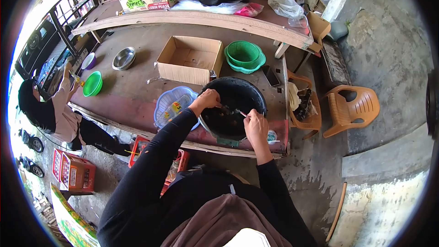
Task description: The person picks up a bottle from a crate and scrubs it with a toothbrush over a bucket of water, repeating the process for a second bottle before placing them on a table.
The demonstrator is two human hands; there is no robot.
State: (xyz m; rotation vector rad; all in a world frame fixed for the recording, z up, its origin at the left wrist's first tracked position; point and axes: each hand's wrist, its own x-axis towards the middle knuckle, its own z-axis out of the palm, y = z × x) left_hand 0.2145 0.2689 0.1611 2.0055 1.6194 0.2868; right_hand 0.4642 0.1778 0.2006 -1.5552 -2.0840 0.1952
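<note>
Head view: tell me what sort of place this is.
Probably an open-air roadside stall or work area: a long wooden table on bare concrete, plastic chairs, parked motorbikes. Both hands, left hand and right hand, work over a black basin.

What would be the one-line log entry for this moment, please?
left hand: inside black basin | right hand: holds thin tool over basin

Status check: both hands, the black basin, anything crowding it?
Left hand and right hand over black basin, each closed on something small. Blue basket touches basin's left side, cardboard box just behind.
</note>
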